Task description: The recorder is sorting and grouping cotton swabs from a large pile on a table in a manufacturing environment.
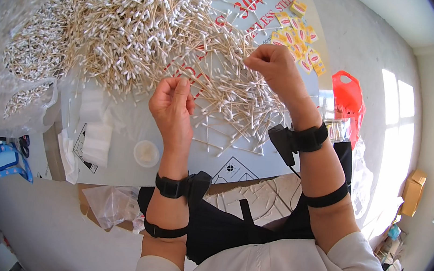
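A large heap of cotton swabs (138, 23) with pale sticks and white tips covers the far left and middle of the grey table. A looser spread of cotton swabs (237, 100) lies between and below my hands. My left hand (173, 106) is closed at the near edge of the heap, thumb pressed to the curled fingers. Farther right and higher, my right hand (279, 72) pinches thumb and forefinger together above the edge of the loose swabs. What either hand holds, if anything, is too small to make out. Dark straps circle both wrists and forearms.
Small yellow boxes (297, 37) lie at the far right, near a red plastic bag (347, 97). A clear bag of swabs (37, 54) rests at the left. Nearer me are a round white tub (146, 154), white plastic sleeves (97, 142) and a blue lanyard pouch (6, 155).
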### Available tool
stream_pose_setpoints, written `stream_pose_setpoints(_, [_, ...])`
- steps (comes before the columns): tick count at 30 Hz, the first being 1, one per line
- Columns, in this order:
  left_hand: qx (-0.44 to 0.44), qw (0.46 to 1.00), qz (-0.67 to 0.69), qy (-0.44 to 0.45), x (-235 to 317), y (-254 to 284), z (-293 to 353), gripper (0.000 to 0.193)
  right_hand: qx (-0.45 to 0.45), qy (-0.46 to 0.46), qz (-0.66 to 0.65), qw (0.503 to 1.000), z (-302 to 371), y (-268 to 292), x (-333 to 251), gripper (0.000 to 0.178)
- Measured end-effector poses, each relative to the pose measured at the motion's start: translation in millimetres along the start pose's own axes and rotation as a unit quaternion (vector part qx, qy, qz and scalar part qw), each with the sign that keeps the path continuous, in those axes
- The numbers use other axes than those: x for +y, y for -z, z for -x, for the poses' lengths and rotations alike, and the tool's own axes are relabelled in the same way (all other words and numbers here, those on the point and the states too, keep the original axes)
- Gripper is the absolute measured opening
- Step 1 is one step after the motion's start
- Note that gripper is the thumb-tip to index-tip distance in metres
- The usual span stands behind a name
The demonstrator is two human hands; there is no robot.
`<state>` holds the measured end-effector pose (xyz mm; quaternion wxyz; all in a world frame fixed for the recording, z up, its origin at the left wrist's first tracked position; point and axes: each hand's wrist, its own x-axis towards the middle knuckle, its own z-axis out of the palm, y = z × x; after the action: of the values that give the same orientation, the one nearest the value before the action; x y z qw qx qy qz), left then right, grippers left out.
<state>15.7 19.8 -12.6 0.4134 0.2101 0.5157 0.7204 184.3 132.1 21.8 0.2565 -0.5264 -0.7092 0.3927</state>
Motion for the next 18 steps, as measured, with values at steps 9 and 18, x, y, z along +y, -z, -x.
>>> stream_pose_setpoints(9, [-0.040, 0.995, 0.052, 0.073, 4.5, -20.4, 13.3, 0.024, -0.028, 0.050, -0.058, 0.997, 48.3, -49.3, -37.3, 0.009])
stream_pose_setpoints(18, [-0.030, 0.995, -0.090, -0.016, -5.6, -3.7, 9.4, 0.036, -0.005, 0.295, 0.105, 0.950, 87.3, -61.4, -30.2, 0.017])
